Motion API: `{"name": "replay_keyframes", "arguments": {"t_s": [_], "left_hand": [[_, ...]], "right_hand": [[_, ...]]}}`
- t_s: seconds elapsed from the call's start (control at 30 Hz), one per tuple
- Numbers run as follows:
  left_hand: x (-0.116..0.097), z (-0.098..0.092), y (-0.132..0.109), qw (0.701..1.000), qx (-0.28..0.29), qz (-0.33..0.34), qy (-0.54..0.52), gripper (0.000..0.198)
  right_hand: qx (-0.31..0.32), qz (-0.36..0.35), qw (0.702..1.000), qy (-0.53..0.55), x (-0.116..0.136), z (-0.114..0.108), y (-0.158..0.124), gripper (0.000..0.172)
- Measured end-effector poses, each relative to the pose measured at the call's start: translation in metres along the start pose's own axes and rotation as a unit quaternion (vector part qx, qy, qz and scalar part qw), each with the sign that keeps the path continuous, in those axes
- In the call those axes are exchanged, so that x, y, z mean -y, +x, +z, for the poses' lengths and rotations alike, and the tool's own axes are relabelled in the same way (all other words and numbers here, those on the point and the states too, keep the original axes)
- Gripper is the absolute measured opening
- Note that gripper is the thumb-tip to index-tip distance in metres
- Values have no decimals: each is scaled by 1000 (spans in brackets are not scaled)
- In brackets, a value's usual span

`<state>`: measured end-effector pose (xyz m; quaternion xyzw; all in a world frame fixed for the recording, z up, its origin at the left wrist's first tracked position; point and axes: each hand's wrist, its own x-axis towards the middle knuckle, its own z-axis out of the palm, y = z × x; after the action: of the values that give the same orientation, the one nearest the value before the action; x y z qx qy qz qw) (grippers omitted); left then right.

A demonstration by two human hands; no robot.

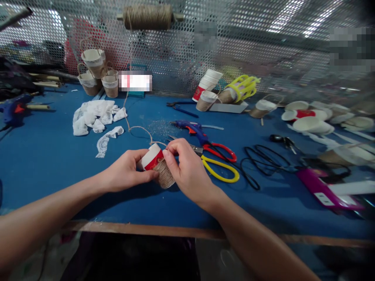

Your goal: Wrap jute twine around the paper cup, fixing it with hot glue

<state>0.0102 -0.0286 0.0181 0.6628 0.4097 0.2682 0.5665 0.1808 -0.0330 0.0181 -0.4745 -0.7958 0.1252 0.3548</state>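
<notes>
The left hand (130, 170) grips a part-wrapped paper cup (153, 157) above the near table edge; the right hand (187, 169) pinches jute twine (141, 127) against it. Winding seems underway; another turn calls for even tension from the far spool (148, 17).

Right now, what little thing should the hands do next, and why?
Perhaps the right hand should wind the string another turn around the cup while the left hand steadies it: string covers one end, but red and white show beyond it.
</notes>
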Motion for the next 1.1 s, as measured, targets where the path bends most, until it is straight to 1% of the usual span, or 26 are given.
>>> {"name": "replay_keyframes", "arguments": {"t_s": [0.3, 0.53, 0.67, 0.73, 0.83, 0.93, 1.1], "left_hand": [[1, 1, -2, 999, 1, 33, 25, 19], [-2, 2, -3, 1000, 17, 24, -12, 25], [-3, 3, -3, 1000, -7, -4, -29, 22], [-3, 4, -3, 999, -14, -7, -40, 20], [-3, 6, -3, 999, -12, 1, -48, 19], [-4, 8, -3, 999, -22, 10, -28, 19], [-2, 8, -3, 999, -40, 32, 5, 19]], "right_hand": [[37, 43, 998, 12, -1, 4, -2, 11], [19, 7, 1000, -16, 0, 5, -3, 12], [22, -25, 999, -42, 2, 7, -3, 15], [28, -29, 998, -46, 3, 8, -3, 15], [29, -21, 999, -40, 3, 8, -2, 15], [33, -4, 999, -5, 2, 8, -2, 13], [61, 58, 993, 81, 2, 5, -1, 14]]}}
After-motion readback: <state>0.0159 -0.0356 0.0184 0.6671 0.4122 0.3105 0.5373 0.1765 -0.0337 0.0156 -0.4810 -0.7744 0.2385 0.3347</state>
